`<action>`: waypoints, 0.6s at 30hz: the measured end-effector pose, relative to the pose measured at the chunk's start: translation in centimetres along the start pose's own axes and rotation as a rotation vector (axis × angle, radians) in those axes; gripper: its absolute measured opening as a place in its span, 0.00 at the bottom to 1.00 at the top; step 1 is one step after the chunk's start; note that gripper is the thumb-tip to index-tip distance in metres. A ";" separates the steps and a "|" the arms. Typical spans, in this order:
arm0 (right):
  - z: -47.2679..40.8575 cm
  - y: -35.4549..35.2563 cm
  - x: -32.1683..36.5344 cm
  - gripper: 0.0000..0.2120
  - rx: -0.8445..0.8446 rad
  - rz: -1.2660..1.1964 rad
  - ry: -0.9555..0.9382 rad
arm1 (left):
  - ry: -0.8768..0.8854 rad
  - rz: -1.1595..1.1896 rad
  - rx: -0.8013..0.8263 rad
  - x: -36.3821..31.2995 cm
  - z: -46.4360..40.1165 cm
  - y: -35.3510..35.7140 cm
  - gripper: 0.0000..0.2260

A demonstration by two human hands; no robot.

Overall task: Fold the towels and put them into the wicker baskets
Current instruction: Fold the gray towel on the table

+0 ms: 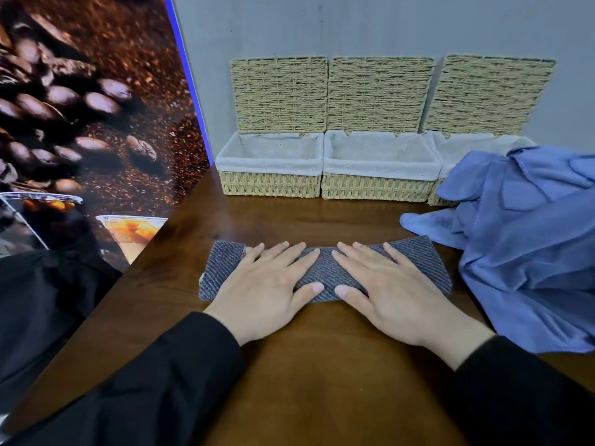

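Dark wood worktop (322,365), grey wall behind. Grey towel (325,272) at frame centre, folded into strip. Left hand (267,284) and right hand (391,286) flat, fingers straight, pressing it. Smoothing step; next likely another fold, then lined wicker baskets (380,188) at upper centre. Blue towels (528,246) heaped right.

3 baskets (380,169), 2 towels (325,272)
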State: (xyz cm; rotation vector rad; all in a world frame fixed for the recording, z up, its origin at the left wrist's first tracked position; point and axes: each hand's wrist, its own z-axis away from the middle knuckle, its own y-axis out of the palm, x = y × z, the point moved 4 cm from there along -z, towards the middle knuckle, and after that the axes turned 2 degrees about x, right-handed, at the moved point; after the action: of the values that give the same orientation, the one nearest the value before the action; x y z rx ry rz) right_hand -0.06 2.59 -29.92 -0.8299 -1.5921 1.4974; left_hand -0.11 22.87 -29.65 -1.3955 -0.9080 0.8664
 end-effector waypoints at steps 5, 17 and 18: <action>0.2 0.0 -1.9 0.39 -0.026 -0.008 0.060 | -0.095 -0.020 0.005 1.9 1.0 0.1 0.36; 0.9 -0.6 -2.5 0.37 -0.055 -0.107 -0.055 | -0.150 0.148 -0.021 5.9 3.3 -0.2 0.45; 1.0 -0.6 -2.5 0.36 -0.060 -0.103 -0.065 | -0.130 0.184 -0.027 6.2 3.6 -0.1 0.45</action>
State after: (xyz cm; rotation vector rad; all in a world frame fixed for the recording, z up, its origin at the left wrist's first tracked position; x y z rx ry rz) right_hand 0.30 -0.07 -29.56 -0.7275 -1.7094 1.4223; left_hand -0.78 29.97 -29.50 -1.4759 -0.9011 1.0981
